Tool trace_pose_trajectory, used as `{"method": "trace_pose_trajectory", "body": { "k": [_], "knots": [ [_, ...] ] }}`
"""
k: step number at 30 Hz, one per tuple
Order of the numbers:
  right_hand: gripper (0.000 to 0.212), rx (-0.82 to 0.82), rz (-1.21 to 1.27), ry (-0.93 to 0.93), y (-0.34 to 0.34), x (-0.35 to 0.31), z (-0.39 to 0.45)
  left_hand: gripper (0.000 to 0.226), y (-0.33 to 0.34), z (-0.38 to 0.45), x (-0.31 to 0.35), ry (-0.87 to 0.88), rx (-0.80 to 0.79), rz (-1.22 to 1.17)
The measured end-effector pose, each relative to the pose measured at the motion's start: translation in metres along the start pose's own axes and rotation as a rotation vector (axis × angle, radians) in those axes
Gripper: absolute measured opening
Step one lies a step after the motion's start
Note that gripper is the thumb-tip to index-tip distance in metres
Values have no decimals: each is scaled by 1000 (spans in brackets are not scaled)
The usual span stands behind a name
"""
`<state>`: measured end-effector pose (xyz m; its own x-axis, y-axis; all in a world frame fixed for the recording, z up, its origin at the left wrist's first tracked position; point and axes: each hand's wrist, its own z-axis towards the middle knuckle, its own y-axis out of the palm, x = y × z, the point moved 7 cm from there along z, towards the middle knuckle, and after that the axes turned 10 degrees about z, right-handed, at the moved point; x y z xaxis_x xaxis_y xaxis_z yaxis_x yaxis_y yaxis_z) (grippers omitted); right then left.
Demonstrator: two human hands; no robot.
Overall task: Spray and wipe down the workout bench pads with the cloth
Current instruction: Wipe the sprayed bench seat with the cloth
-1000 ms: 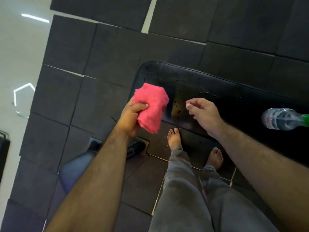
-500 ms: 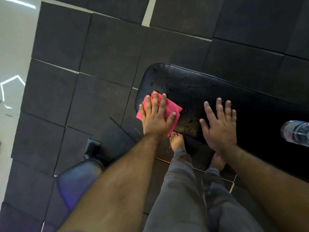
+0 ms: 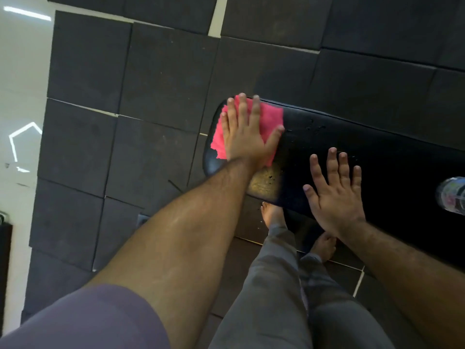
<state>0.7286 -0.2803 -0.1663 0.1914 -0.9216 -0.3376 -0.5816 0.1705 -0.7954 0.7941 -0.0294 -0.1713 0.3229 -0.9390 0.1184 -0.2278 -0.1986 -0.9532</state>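
The black workout bench pad (image 3: pixel 377 152) runs from the centre to the right edge, with water droplets on its top. A pink cloth (image 3: pixel 273 117) lies flat on the pad's left end. My left hand (image 3: pixel 247 137) presses palm-down on the cloth, fingers spread. My right hand (image 3: pixel 337 195) rests flat on the pad's near edge, fingers apart, holding nothing. A clear spray bottle (image 3: pixel 453 195) lies on the pad at the far right, partly cut off by the frame.
Dark rubber floor tiles (image 3: pixel 156 84) surround the bench. A glossy white floor (image 3: pixel 20 96) runs along the left. My bare feet (image 3: pixel 273 215) stand under the pad's near edge. A dark object (image 3: pixel 5 248) sits at the left edge.
My left hand brought the cloth down onto the pad and slid it to the far left end. My right hand dropped flat onto the pad.
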Motion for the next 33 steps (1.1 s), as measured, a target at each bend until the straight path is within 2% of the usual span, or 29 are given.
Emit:
{"method": "trace_pose_trajectory", "body": {
  "k": [3,6,10,15,18,20,24,28,30,33],
  "knots": [
    [74,10,11,-16,0,0,-1,102,20,-62,9,289,22,72],
    [73,8,13,-33,-3,2,-2,102,34,-100,-21,327,5,127],
    [74,26,33,-49,-11,6,-2,96,25,-65,-40,168,-26,104],
    [87,120,102,13,-20,28,-13,87,-6,1,-21,-195,-4,5],
    [86,174,94,73,-23,50,-18,85,-15,20,3,-269,-47,-1],
    [85,188,96,90,-21,61,-21,82,-16,23,25,-193,-60,9],
    [81,231,97,73,-18,69,-28,84,-1,-18,86,193,-80,103],
    [82,220,108,114,-16,72,-46,85,12,-84,77,445,-99,243],
    [85,208,109,140,-16,75,-59,87,13,-84,51,461,-127,311],
    [87,177,101,153,-15,81,-72,85,4,-44,32,344,-147,327]
  ]
}}
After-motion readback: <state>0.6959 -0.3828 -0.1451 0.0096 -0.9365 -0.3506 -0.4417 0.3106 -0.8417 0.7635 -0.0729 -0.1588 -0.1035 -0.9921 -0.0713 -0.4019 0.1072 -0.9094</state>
